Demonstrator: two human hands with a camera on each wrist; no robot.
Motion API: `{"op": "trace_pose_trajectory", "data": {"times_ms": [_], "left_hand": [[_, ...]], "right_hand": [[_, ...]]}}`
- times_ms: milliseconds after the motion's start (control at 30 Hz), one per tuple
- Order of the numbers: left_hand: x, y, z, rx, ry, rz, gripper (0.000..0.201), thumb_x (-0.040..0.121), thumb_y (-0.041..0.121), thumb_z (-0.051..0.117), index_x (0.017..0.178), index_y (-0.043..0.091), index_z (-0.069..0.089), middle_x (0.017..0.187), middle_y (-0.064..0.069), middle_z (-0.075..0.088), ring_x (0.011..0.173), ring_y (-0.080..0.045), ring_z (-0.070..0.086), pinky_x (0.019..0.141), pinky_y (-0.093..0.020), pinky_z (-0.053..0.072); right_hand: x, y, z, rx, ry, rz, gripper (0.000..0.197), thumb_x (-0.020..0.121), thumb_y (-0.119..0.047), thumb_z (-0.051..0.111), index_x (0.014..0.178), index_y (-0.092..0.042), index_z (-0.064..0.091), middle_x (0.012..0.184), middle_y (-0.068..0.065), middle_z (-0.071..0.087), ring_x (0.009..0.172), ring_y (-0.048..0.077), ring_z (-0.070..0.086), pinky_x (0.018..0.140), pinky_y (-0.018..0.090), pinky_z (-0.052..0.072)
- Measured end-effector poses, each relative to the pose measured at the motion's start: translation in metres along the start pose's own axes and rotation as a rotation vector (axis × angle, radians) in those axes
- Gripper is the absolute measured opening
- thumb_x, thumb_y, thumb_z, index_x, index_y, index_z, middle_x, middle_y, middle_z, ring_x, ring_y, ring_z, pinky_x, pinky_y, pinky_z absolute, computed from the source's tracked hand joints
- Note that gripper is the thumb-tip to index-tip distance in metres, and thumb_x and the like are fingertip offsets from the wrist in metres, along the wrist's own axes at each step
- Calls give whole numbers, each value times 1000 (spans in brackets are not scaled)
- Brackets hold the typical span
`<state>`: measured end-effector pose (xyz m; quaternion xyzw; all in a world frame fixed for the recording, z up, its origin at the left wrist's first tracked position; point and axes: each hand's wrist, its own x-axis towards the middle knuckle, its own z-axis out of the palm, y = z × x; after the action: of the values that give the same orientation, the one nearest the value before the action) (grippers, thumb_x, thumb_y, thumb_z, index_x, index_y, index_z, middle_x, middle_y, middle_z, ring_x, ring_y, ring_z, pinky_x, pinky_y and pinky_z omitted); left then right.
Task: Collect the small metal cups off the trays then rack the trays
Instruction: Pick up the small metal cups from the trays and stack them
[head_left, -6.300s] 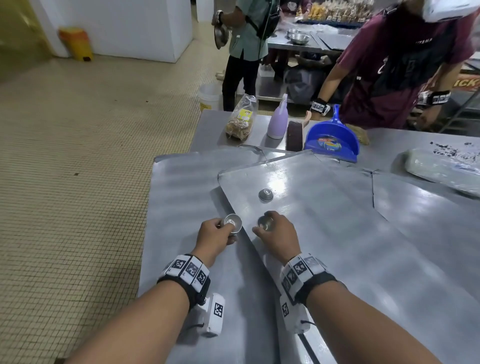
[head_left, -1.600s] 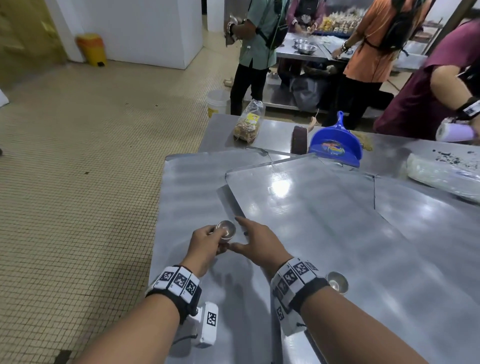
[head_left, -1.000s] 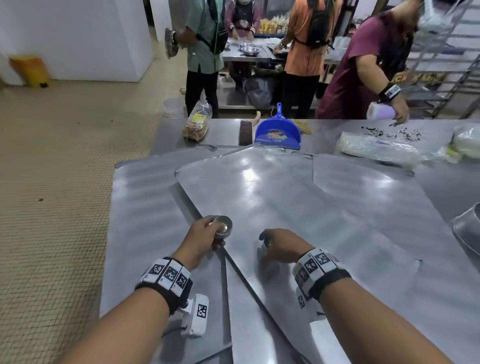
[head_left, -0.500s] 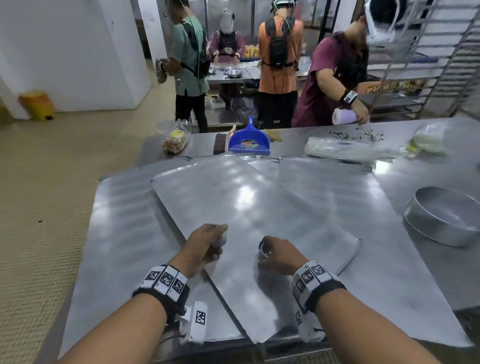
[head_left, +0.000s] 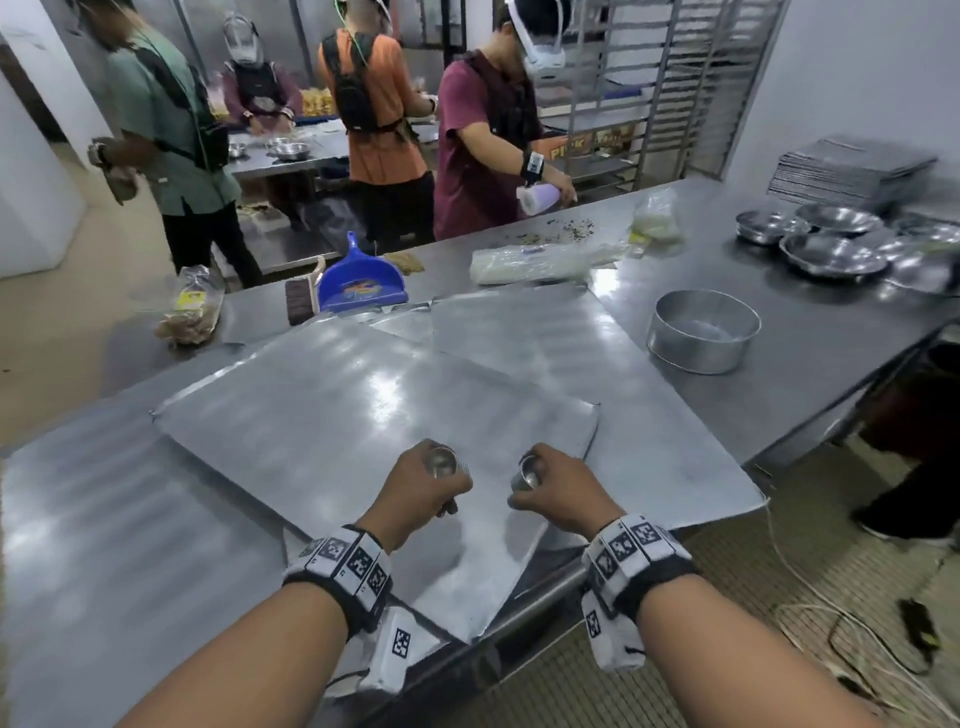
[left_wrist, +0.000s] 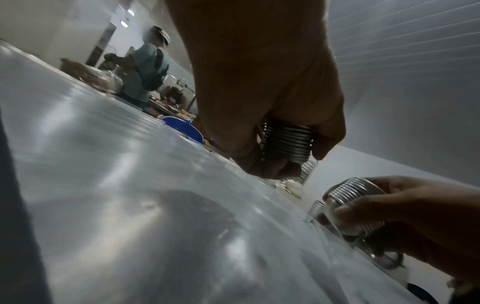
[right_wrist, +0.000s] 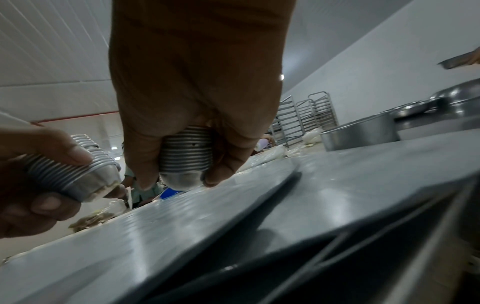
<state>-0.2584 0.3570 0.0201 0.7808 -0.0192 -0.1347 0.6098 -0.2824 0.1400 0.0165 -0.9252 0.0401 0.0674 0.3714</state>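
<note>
Flat metal trays overlap on the steel table; the top tray lies under both hands, with another tray behind it to the right. My left hand grips a nested stack of small ribbed metal cups, mouth up, just above the tray. The left wrist view shows that stack inside curled fingers. My right hand holds a second stack of cups, seen in the right wrist view between thumb and fingers. No loose cups show on the trays.
A round metal pan stands to the right, with steel bowls and stacked trays beyond. A blue dustpan and plastic bags lie at the back. A tray rack and several people stand behind the table. The table's edge is near me.
My right hand has come up off the tray holding a stack of cups. The left hand still holds its stack. The view has swung right, bringing the round pan and bowls into sight.
</note>
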Motion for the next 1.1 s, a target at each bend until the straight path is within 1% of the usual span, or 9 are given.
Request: {"op": "trace_pose_trajectory", "data": {"times_ms": [133,267,433,600,700,767,900,1033,1100], "left_hand": [[0,6,29,11,-102,9,33,76,10,80,102,7,61,79,-13,69,60,-25,67,59,-35,53],[11,17,61,2,-142,18,41,71,14,88,103,8,62,84,-14,71,62,-24,69,59,-32,55],[35,32,107,-10,-147,18,39,72,6,83,105,8,62,91,-19,69,63,-26,69,64,-36,60],[65,53,168,-13,-80,5,50,75,3,75,116,20,51,101,-25,63,61,-26,65,59,-33,57],[76,65,207,-50,-28,-5,51,76,2,71,116,23,48,96,-23,61,59,-28,59,57,-34,54],[82,72,231,-73,11,6,44,77,5,71,112,22,50,95,-22,65,58,-30,60,57,-35,52],[92,81,266,18,33,44,35,75,13,75,106,16,57,94,-15,72,61,-28,71,55,-32,51],[107,86,290,-17,36,6,31,76,10,78,102,8,62,97,-21,71,70,-36,75,65,-36,61],[119,88,302,-24,26,-6,30,76,8,78,102,7,64,97,-23,71,72,-38,75,67,-37,63]], "right_hand": [[-17,21,-9,33,46,58,41,69,-32,79,104,-22,61,88,-15,63,87,13,60,62,17,41],[-15,42,-28,29,84,82,43,65,-42,76,102,-27,60,99,-8,69,90,17,63,77,32,52],[2,75,-62,126,85,62,44,60,-40,76,99,-30,60,93,-9,70,82,17,68,76,40,59],[23,124,-119,132,51,36,37,65,-33,79,96,-28,59,89,-6,69,78,16,66,72,38,59],[35,154,-153,104,29,21,39,68,-32,79,100,-27,58,94,-7,66,83,16,63,67,31,53],[42,171,-172,66,11,5,40,69,-34,78,103,-27,57,97,-7,65,87,16,61,67,28,48],[58,194,-202,34,-13,-26,42,72,-31,79,108,-23,58,98,-7,61,89,16,58,66,24,42],[73,213,-216,47,-25,-44,43,71,-33,80,107,-22,59,101,-7,63,93,15,59,72,26,42],[79,225,-221,59,-31,-34,44,71,-32,81,108,-22,59,103,-5,65,94,16,60,75,27,43]]}}
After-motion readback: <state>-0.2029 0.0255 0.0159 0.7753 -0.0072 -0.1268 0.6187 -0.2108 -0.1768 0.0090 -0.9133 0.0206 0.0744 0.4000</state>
